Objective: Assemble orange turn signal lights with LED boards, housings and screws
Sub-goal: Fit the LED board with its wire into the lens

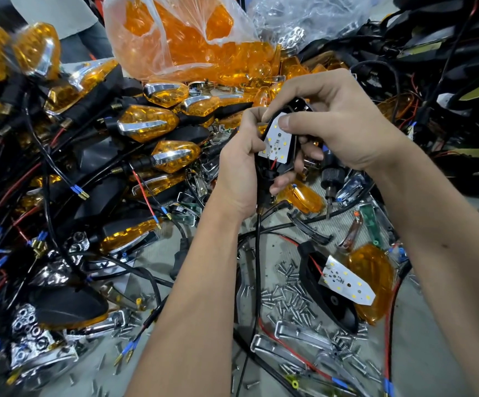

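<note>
My left hand (239,167) grips a black housing (267,179) by its stem, its black wire hanging down. A white LED board (277,138) lies in the housing's open face. My right hand (332,121) presses its thumb on the board's top end while its fingers wrap behind the housing. On the table at the right lies another black housing (322,287) with a white LED board (348,282) and an orange lens (375,282) beside it. Several small silver screws (289,299) are scattered in front of me.
A heap of finished orange signal lights (146,124) with wires fills the left. A plastic bag of orange lenses (181,35) stands behind. Black housings and cables pile up at the right (447,53). An electric screwdriver (330,184) lies below my right hand. Chrome trims (289,336) lie near the screws.
</note>
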